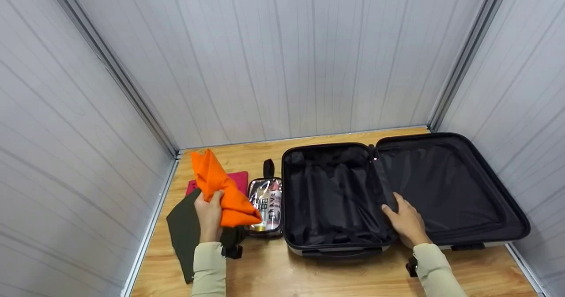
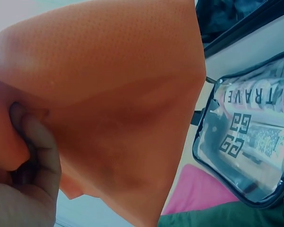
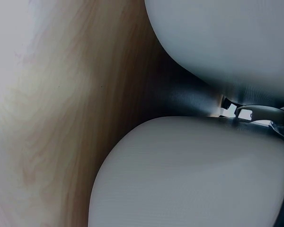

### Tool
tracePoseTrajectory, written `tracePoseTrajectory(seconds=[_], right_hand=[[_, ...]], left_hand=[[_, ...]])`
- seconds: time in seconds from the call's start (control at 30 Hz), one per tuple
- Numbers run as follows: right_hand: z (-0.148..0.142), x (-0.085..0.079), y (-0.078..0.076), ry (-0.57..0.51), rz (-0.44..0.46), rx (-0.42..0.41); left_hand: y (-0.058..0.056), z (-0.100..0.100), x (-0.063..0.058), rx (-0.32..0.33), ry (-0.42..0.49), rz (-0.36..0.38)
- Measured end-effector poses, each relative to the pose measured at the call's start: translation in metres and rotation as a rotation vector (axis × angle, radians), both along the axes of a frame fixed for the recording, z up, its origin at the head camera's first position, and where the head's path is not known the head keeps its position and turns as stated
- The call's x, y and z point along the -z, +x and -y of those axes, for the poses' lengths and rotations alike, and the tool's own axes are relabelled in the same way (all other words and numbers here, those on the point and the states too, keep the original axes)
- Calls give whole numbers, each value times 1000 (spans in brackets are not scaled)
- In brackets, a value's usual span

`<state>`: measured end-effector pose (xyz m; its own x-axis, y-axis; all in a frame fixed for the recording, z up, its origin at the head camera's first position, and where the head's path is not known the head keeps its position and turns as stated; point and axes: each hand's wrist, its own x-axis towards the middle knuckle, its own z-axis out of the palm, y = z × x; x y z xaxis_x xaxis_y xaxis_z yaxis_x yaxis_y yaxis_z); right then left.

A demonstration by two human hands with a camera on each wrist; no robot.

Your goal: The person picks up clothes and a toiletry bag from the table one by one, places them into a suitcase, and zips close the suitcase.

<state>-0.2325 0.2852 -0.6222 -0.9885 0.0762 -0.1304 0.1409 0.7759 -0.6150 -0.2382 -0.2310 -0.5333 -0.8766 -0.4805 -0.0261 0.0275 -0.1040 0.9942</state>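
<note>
Holding the folded orange cloth (image 1: 231, 200) above the left part of the wood-grained surface (image 1: 260, 270), the left hand (image 1: 209, 211) is pinching it near its middle, the fingers curling into a fold. One end of the cloth is pointing up and away; the other is overlapping, in the head view, the near corner of the clear pouch (image 1: 274, 200), though whether the two are touching cannot be told. A dark green cloth (image 1: 181, 231) and a pink item (image 1: 240, 180) are lying underneath, partly hidden.

The right hand (image 1: 407, 221) is gripping the inner edge of the open suitcase (image 1: 326, 186), seemingly between thumb and fingers, where the two halves are meeting; the right wrist view is not showing that grip.

Handling the cloth well is probably depending on the left hand's grip taking in several layers at once, since a narrow pinch may be letting the folds slip open. The loose end is likely needing the most care: raising it clear of the pouch would be sparing both a snag. The right hand is best steadying the edge lightly, without pulling the case askew.
</note>
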Motion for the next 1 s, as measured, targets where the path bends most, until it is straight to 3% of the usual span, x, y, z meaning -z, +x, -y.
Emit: tracePoseTrajectory(seconds=[0.6, 1.0], right_hand=[[-1, 4, 0, -13, -13, 0], [-1, 2, 0, -15, -6, 2]], left_hand=[[-5, -13, -5, 5, -27, -9], [-10, -23, -11, 11, 15, -54]])
